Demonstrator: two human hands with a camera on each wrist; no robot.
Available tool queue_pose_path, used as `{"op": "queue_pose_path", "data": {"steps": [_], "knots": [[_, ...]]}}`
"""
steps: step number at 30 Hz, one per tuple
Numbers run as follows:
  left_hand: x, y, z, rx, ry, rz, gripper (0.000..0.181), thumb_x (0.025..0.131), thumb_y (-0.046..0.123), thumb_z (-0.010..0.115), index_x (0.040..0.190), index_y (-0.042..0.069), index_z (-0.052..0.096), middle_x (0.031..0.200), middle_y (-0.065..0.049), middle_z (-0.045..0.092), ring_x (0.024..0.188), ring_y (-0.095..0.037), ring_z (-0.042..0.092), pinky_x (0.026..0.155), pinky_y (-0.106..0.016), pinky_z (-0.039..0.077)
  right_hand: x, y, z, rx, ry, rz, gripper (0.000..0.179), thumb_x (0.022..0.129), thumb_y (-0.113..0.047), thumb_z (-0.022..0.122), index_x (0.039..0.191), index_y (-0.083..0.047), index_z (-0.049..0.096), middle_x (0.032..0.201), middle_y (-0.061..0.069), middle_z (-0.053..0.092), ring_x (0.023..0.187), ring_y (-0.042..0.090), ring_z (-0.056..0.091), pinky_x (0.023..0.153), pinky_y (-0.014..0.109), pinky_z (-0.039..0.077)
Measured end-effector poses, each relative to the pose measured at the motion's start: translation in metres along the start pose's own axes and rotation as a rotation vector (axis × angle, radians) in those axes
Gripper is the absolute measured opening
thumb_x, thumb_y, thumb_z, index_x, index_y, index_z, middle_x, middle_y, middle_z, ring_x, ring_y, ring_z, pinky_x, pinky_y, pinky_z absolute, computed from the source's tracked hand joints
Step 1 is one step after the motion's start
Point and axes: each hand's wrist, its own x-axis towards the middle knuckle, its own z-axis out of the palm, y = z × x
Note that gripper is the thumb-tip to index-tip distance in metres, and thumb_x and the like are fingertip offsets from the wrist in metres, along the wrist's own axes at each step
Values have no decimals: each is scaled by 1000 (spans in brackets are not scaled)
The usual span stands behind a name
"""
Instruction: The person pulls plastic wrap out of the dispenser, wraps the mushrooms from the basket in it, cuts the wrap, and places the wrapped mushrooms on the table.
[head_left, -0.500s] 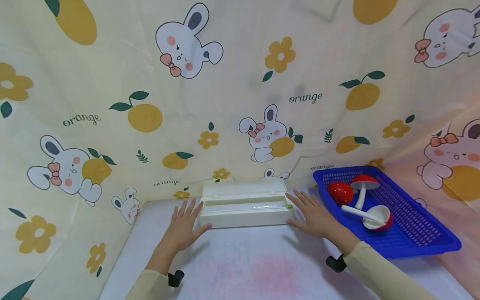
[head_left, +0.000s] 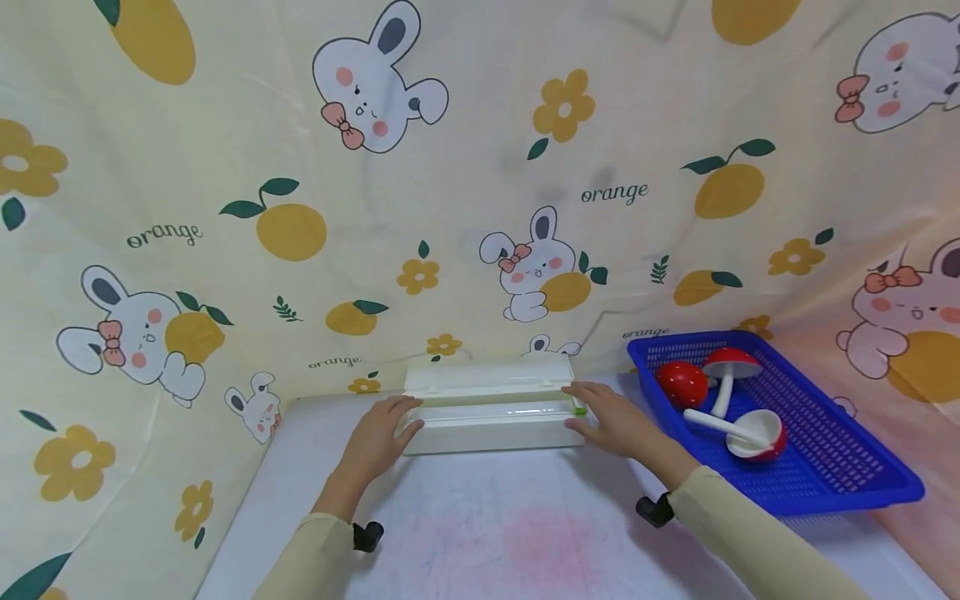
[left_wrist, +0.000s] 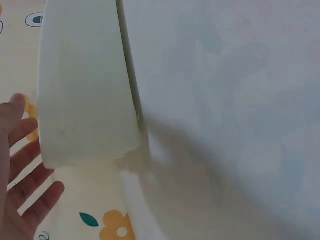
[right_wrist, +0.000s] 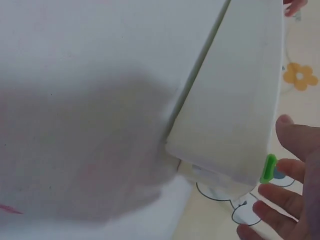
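A long white cling film dispenser box [head_left: 493, 438] stands near the back of the table, its lid [head_left: 487, 377] raised against the cloth. A clear film edge shows inside, with a green slider [head_left: 580, 411] at the right end. My left hand [head_left: 377, 446] is at the box's left end; in the left wrist view its fingers [left_wrist: 35, 172] are loosely spread beside the end. At the other end is my right hand [head_left: 618, 423], its fingers relaxed. The right wrist view has a fingertip close to the green slider [right_wrist: 269, 168]; whether it touches is unclear.
A blue plastic basket [head_left: 840, 479] stands on the table at the right, near the right forearm. It holds several red-and-white mushroom-shaped pieces [head_left: 681, 385]. Behind the table hangs a patterned cloth [head_left: 465, 208].
Both hands have moved inward to the ends of the dispenser box, the left one rightward and the right one leftward. Their fingers are less spread than before.
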Motion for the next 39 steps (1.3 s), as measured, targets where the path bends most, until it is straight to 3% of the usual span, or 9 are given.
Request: {"op": "queue_pose_path", "data": {"steps": [6,18,23,31,39], "knots": [[11,1,9,-38,69,-14,28,103,31,74,129,20,76,132,-2,72,129,-30,60,106,-53,54,5,2,2,15,-11,-18,55,103,-36,75,153,-18,59,156,18,55,144,44,52,112,67,46],[20,4,17,-179,130,-112,13,99,27,80,111,25,82,115,5,78,119,-23,58,104,-50,52,14,4,7,-21,61,-139,25,101,-25,77,124,-14,77,133,11,66,127,35,60,108,57,53],[22,2,26,-219,198,-116,6,97,27,81,103,24,82,105,7,79,111,-23,58,97,-48,52,16,4,9,3,45,-115,25,101,-29,77,123,-18,77,130,6,66,125,30,57,108,55,53],[29,1,37,-250,330,-150,8,99,21,80,103,14,81,96,1,80,96,-24,65,88,-44,55,17,2,10,87,10,-42,35,101,-36,76,130,-15,73,137,7,64,130,32,51,111,59,49],[37,6,45,-336,358,-247,10,100,20,79,105,11,80,100,-3,80,101,-27,63,92,-45,53,21,3,10,114,20,-5,26,103,-36,74,123,-19,75,136,8,65,130,32,51,111,59,48]]}}
